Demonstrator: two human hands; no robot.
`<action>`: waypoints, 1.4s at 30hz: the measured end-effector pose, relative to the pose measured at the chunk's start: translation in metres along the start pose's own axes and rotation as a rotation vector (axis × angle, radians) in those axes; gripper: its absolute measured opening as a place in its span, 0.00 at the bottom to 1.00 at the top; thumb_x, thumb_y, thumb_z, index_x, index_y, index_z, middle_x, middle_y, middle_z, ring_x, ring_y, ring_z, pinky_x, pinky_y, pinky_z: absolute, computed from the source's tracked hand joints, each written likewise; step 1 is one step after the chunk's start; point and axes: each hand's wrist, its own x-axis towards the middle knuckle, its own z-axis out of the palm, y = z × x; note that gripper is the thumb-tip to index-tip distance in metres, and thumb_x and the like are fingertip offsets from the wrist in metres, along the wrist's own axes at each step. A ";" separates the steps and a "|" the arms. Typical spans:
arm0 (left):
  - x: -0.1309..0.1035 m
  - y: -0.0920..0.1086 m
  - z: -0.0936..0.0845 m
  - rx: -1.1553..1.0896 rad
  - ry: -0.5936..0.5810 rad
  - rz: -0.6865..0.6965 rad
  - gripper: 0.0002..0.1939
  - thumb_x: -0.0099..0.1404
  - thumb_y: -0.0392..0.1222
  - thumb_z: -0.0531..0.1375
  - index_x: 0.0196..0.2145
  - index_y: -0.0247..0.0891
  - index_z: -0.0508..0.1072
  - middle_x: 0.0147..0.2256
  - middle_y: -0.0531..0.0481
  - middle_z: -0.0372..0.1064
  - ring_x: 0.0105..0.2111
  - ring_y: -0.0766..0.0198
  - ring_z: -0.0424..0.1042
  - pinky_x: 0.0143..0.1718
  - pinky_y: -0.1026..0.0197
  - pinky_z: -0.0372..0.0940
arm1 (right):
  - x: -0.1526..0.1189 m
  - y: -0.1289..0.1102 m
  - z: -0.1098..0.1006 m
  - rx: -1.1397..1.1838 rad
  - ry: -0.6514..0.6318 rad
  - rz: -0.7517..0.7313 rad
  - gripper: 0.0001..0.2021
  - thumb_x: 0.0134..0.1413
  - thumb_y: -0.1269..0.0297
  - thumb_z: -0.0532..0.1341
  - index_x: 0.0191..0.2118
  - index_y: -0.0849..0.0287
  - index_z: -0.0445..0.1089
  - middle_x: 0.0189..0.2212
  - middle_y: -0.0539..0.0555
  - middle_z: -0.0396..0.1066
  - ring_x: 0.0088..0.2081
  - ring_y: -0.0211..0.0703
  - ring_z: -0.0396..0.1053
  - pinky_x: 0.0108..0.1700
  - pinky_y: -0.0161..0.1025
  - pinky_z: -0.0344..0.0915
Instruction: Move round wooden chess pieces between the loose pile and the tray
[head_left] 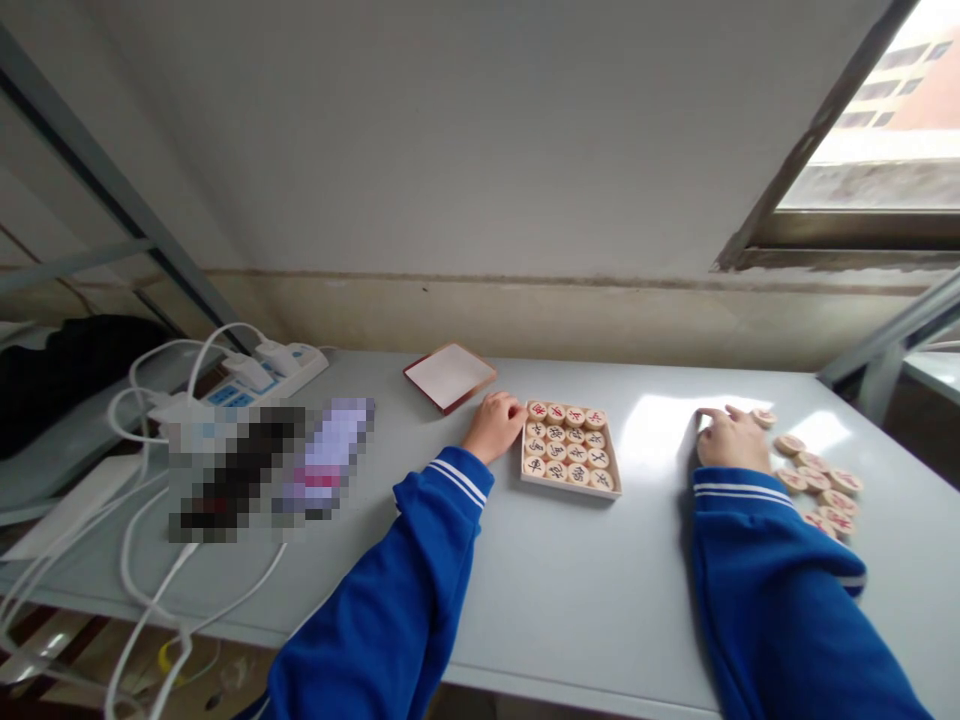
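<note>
A shallow square box point(570, 490) sits mid-table, filled with rows of round wooden Chinese chess pieces point(576, 450). The top row bears red characters and the rows below bear dark ones. My left hand point(495, 424) is curled at the box's upper left corner, fingertips against its edge. Farther right, my right hand point(731, 440) is low over the table, thumb apart from the fingers, with nothing visible in it. Just beyond its right side lies a loose Chinese chess piece point(763, 418). More loose pieces with red characters point(814, 480) spread to the right, partly behind my sleeve.
The box's lid point(451, 377) lies inner side up behind my left hand. To the left are a phone-like purple object point(330, 455), a blurred dark object point(244, 470), and a power strip point(277, 378) with white cables. A wall runs along the table's back edge.
</note>
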 end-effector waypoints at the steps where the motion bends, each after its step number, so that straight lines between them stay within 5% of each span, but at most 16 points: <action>1: 0.000 0.000 -0.002 0.010 -0.017 0.003 0.14 0.58 0.35 0.48 0.16 0.37 0.60 0.24 0.50 0.63 0.30 0.65 0.63 0.36 0.63 0.58 | 0.001 0.001 0.002 0.023 -0.001 -0.029 0.19 0.44 0.75 0.47 0.40 0.68 0.69 0.43 0.69 0.63 0.47 0.54 0.60 0.45 0.46 0.58; 11: -0.004 -0.003 -0.016 0.050 -0.142 0.112 0.14 0.58 0.41 0.51 0.18 0.36 0.66 0.26 0.51 0.65 0.29 0.66 0.62 0.33 0.64 0.56 | 0.002 -0.028 0.002 0.252 -0.065 -0.467 0.15 0.45 0.72 0.49 0.37 0.58 0.70 0.41 0.58 0.65 0.42 0.45 0.64 0.44 0.41 0.61; 15: -0.004 -0.003 -0.015 0.023 -0.141 0.116 0.14 0.58 0.41 0.52 0.17 0.36 0.66 0.25 0.51 0.65 0.28 0.67 0.61 0.31 0.65 0.55 | -0.002 -0.031 -0.005 0.108 -0.012 -0.322 0.15 0.49 0.66 0.50 0.41 0.57 0.68 0.44 0.59 0.64 0.44 0.52 0.61 0.41 0.48 0.58; 20: -0.004 -0.004 -0.013 -0.036 -0.133 0.117 0.15 0.57 0.39 0.52 0.15 0.35 0.64 0.21 0.52 0.64 0.24 0.68 0.60 0.28 0.65 0.54 | -0.003 -0.032 -0.012 0.054 -0.153 -0.194 0.14 0.52 0.62 0.50 0.42 0.57 0.68 0.39 0.59 0.68 0.41 0.51 0.63 0.41 0.48 0.54; 28: -0.004 -0.003 -0.013 -0.029 -0.151 0.091 0.16 0.57 0.41 0.51 0.15 0.35 0.65 0.20 0.51 0.66 0.23 0.67 0.60 0.27 0.64 0.53 | -0.020 -0.079 -0.034 0.385 -0.028 -0.318 0.14 0.48 0.51 0.54 0.35 0.53 0.69 0.35 0.53 0.69 0.37 0.45 0.63 0.40 0.44 0.51; 36: -0.003 -0.003 -0.015 -0.057 -0.187 0.141 0.21 0.61 0.44 0.46 0.14 0.36 0.63 0.20 0.51 0.65 0.26 0.66 0.62 0.32 0.64 0.55 | -0.052 -0.137 -0.052 0.477 -0.263 -0.566 0.10 0.50 0.56 0.57 0.39 0.51 0.67 0.33 0.50 0.70 0.38 0.43 0.64 0.40 0.42 0.50; 42: -0.005 -0.001 -0.015 -0.020 -0.203 0.129 0.26 0.60 0.55 0.47 0.13 0.36 0.63 0.17 0.51 0.62 0.26 0.65 0.61 0.32 0.64 0.54 | -0.050 -0.136 -0.051 0.508 -0.281 -0.578 0.12 0.52 0.62 0.55 0.44 0.49 0.65 0.36 0.50 0.70 0.38 0.42 0.63 0.40 0.42 0.50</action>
